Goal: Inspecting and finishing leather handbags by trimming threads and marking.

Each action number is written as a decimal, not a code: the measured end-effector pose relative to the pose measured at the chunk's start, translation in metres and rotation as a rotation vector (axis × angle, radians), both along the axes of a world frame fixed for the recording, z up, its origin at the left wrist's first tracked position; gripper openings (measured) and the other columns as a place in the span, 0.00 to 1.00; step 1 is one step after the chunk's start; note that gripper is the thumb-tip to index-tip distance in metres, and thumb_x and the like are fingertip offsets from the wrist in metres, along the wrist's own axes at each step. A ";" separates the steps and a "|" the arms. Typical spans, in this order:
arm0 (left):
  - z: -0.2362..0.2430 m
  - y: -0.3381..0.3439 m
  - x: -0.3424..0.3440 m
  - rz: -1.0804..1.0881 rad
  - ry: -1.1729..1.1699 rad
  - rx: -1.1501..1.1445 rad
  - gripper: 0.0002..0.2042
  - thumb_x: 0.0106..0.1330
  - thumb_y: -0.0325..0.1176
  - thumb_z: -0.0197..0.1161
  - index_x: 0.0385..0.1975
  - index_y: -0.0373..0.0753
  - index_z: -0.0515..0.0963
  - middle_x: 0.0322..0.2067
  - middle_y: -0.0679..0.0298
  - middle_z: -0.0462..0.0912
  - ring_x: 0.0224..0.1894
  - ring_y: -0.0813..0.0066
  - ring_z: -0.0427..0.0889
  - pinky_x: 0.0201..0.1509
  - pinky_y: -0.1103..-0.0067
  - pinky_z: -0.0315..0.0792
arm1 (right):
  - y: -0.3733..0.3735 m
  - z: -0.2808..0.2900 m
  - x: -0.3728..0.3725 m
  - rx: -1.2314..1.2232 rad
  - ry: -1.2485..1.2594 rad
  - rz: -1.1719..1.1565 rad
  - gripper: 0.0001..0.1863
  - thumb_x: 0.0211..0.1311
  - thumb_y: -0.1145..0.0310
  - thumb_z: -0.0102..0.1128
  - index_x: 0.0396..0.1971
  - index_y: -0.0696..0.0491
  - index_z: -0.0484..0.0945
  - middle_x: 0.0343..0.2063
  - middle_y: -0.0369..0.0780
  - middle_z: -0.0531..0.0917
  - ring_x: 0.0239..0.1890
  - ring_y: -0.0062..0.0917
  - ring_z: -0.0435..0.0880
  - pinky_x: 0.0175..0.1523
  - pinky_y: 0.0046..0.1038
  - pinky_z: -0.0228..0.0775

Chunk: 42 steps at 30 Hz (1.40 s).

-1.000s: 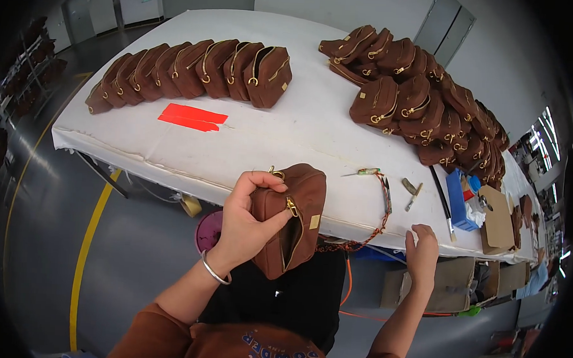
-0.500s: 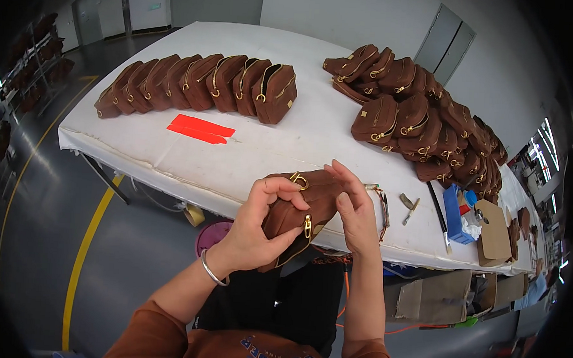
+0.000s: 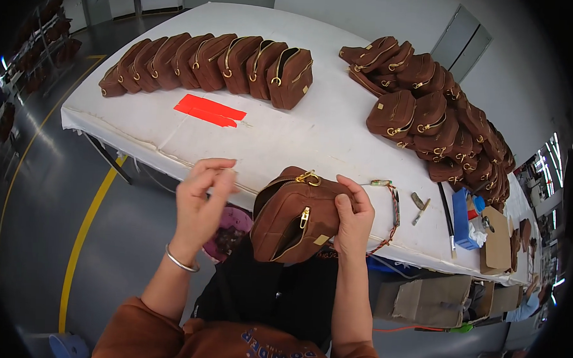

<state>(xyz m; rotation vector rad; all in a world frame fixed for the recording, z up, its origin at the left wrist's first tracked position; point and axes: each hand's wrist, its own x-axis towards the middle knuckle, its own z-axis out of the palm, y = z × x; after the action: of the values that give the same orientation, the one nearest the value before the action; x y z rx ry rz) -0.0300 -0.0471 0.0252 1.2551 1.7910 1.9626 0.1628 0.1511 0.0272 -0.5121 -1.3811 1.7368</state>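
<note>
A small brown bag [image 3: 300, 227] with gold zippers is held over the table's near edge. Its front zipper pocket gapes partly, and a gold ring and clasp show at its top. My right hand [image 3: 355, 217] grips the bag's right side, thumb in front. To the left of the bag and apart from it, my left hand [image 3: 199, 197] is raised with thumb and fingers drawn together. Whatever may be between those fingertips is too small to make out.
A row of brown bags [image 3: 208, 63] stands at the table's far left, behind red strips [image 3: 209, 110]. More bags [image 3: 430, 115] are heaped at the right. Nearer lie a corded tool [image 3: 394, 206], a brush [image 3: 447, 224] and a blue box [image 3: 465, 219]. A purple bin [image 3: 230, 224] sits below the edge.
My left hand has come off the bag and moved left, its fingers drawn together. The bag has turned to show its front pocket, now partly unzipped. My right hand now grips its side.
</note>
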 end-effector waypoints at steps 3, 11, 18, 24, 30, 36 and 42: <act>-0.003 -0.021 -0.009 0.428 0.363 -0.201 0.18 0.63 0.22 0.62 0.54 0.37 0.75 0.64 0.55 0.66 0.59 0.67 0.72 0.61 0.71 0.67 | -0.002 -0.004 0.006 0.031 -0.004 -0.031 0.20 0.60 0.76 0.66 0.52 0.61 0.76 0.40 0.38 0.83 0.42 0.17 0.80 0.50 0.20 0.73; -0.015 -0.037 0.027 0.011 -0.216 -0.066 0.21 0.66 0.23 0.62 0.59 0.33 0.71 0.53 0.59 0.78 0.53 0.73 0.77 0.58 0.77 0.71 | -0.017 -0.005 0.004 0.120 -0.041 -0.018 0.22 0.57 0.75 0.68 0.52 0.61 0.76 0.42 0.38 0.82 0.43 0.18 0.80 0.51 0.20 0.72; 0.012 0.013 0.077 -0.398 -0.606 -0.038 0.20 0.63 0.26 0.68 0.54 0.29 0.74 0.45 0.63 0.82 0.45 0.82 0.80 0.50 0.83 0.76 | -0.027 -0.007 0.009 0.148 -0.046 -0.028 0.23 0.57 0.72 0.70 0.52 0.62 0.76 0.42 0.39 0.82 0.44 0.19 0.80 0.51 0.21 0.72; 0.019 0.021 0.085 -0.444 -0.631 -0.060 0.14 0.61 0.27 0.70 0.46 0.30 0.80 0.38 0.65 0.85 0.40 0.83 0.81 0.44 0.83 0.77 | -0.037 0.002 0.010 0.140 -0.171 -0.082 0.19 0.59 0.73 0.67 0.51 0.59 0.77 0.41 0.38 0.82 0.42 0.22 0.80 0.51 0.22 0.72; 0.021 0.021 0.087 -0.407 -0.673 -0.109 0.11 0.63 0.26 0.68 0.43 0.31 0.82 0.36 0.65 0.86 0.37 0.84 0.81 0.42 0.84 0.77 | -0.044 0.033 0.022 0.951 -0.333 -0.246 0.12 0.54 0.79 0.67 0.40 0.57 0.82 0.35 0.40 0.82 0.37 0.31 0.81 0.45 0.27 0.72; 0.019 0.025 0.088 -0.430 -0.724 -0.047 0.09 0.63 0.24 0.67 0.43 0.31 0.82 0.36 0.66 0.85 0.37 0.85 0.81 0.42 0.85 0.77 | -0.041 0.047 0.026 1.198 -0.352 -0.037 0.12 0.49 0.81 0.69 0.35 0.57 0.82 0.32 0.40 0.81 0.34 0.33 0.80 0.39 0.32 0.71; 0.021 0.025 0.089 -0.413 -0.657 -0.077 0.10 0.63 0.24 0.68 0.42 0.31 0.82 0.35 0.67 0.85 0.37 0.86 0.80 0.41 0.85 0.77 | -0.035 0.057 0.027 1.422 -0.403 0.038 0.15 0.44 0.78 0.66 0.36 0.59 0.80 0.33 0.40 0.80 0.35 0.34 0.80 0.42 0.33 0.71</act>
<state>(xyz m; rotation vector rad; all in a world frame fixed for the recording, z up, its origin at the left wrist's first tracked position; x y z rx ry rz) 0.0590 -0.0223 0.0460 0.7420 1.1630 1.7594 0.1903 0.1158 0.0840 0.0072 -2.4496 0.3268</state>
